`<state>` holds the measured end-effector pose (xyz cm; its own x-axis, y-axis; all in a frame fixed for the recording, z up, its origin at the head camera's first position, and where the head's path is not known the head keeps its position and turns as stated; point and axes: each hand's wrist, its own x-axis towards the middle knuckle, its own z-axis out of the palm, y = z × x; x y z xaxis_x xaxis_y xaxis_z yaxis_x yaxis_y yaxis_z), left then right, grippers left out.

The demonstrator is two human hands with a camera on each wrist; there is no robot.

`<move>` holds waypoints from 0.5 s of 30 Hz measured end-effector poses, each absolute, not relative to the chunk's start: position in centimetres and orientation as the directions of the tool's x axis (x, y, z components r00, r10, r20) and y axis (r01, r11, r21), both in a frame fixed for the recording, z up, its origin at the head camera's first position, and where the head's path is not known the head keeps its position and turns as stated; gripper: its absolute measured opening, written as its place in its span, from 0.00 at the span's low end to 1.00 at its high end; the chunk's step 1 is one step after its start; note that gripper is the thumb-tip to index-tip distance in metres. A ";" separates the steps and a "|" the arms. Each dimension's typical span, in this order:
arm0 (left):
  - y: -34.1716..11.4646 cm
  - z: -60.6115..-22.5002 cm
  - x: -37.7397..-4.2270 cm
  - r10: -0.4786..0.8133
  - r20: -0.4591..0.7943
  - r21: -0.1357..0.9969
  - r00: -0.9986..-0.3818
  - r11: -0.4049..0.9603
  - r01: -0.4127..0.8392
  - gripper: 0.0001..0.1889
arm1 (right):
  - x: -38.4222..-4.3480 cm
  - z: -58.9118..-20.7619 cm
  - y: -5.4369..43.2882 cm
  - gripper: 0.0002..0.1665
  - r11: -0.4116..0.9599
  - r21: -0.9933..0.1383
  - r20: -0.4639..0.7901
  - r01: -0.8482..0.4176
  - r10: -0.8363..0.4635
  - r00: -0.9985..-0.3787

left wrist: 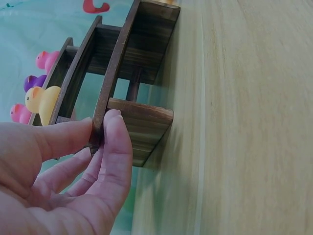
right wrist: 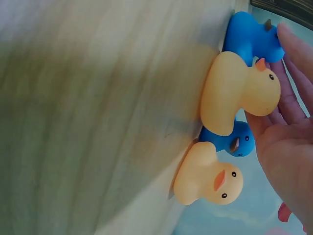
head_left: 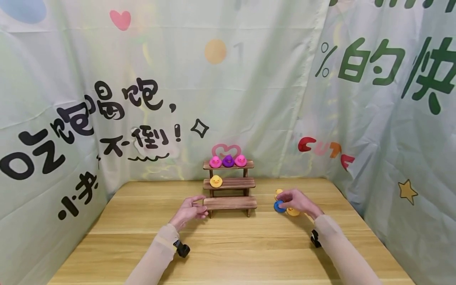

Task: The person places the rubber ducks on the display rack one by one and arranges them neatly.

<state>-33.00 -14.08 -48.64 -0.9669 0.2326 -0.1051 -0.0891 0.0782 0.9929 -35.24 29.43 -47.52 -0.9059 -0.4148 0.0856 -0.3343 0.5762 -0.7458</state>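
Observation:
My left hand (head_left: 190, 211) pinches the left end of the lowest board of a small three-tier wooden shelf (head_left: 229, 203), thumb on top and fingers beneath. On its top tier sit two pink rubber ducks (head_left: 215, 162) with a purple rubber duck (head_left: 228, 161) between them. A yellow rubber duck (head_left: 215, 181) stands at the left of the middle tier. Right of the shelf, my right hand (head_left: 299, 201) holds a blue rubber duck (right wrist: 252, 36) by its head, down on the table. Beside that hand are two yellow rubber ducks (right wrist: 239, 93) and a second blue rubber duck (right wrist: 227, 139).
The light wooden table (head_left: 228, 249) extends around the shelf and toward me. Printed cloth curtains (head_left: 249, 79) hang behind and on both sides. Small black devices (head_left: 182, 248) are strapped to both wrists.

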 end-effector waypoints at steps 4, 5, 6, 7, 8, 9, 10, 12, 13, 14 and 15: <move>-14.2 -48.6 -33.0 0.231 -0.105 0.993 -0.967 0.083 -0.088 0.30 | -35.1 -47.6 29.4 0.18 0.568 -0.764 0.056 -0.306 -0.414 -0.908; -14.2 -48.6 -33.0 0.231 -0.107 0.992 -0.967 0.085 -0.090 0.30 | -35.1 -47.6 29.4 0.18 0.568 -0.766 0.051 -0.301 -0.413 -0.909; -14.2 -48.6 -33.0 0.231 -0.107 0.992 -0.967 0.086 -0.089 0.30 | -35.1 -47.6 29.3 0.18 0.570 -0.766 0.049 -0.299 -0.411 -0.910; -14.2 -48.6 -33.0 0.231 -0.108 0.992 -0.967 0.087 -0.090 0.30 | -35.0 -47.6 29.3 0.18 0.570 -0.766 0.050 -0.297 -0.409 -0.911; -14.2 -48.6 -33.0 0.231 -0.107 0.992 -0.967 0.088 -0.089 0.30 | -35.0 -47.6 29.3 0.18 0.571 -0.765 0.051 -0.299 -0.409 -0.911; -14.2 -48.5 -32.9 0.231 -0.107 0.992 -0.967 0.088 -0.089 0.30 | -34.9 -47.6 29.2 0.18 0.572 -0.765 0.051 -0.297 -0.405 -0.913; -14.2 -48.5 -32.9 0.231 -0.108 0.992 -0.967 0.090 -0.089 0.30 | -34.9 -47.7 29.2 0.17 0.576 -0.762 0.053 -0.296 -0.400 -0.915; -14.2 -48.5 -32.9 0.230 -0.111 0.992 -0.967 0.091 -0.092 0.30 | -34.8 -47.7 29.1 0.17 0.583 -0.757 0.054 -0.295 -0.394 -0.918; -14.2 -48.5 -32.8 0.228 -0.112 0.991 -0.967 0.093 -0.093 0.30 | -34.8 -47.7 29.1 0.17 0.587 -0.756 0.051 -0.289 -0.388 -0.920; -14.2 -48.5 -32.8 0.227 -0.114 0.991 -0.967 0.096 -0.094 0.30 | -34.7 -47.6 29.1 0.17 0.590 -0.754 0.049 -0.287 -0.384 -0.922; -14.2 -48.5 -32.8 0.225 -0.114 0.991 -0.968 0.098 -0.094 0.30 | -34.7 -47.6 29.1 0.17 0.595 -0.753 0.047 -0.281 -0.376 -0.925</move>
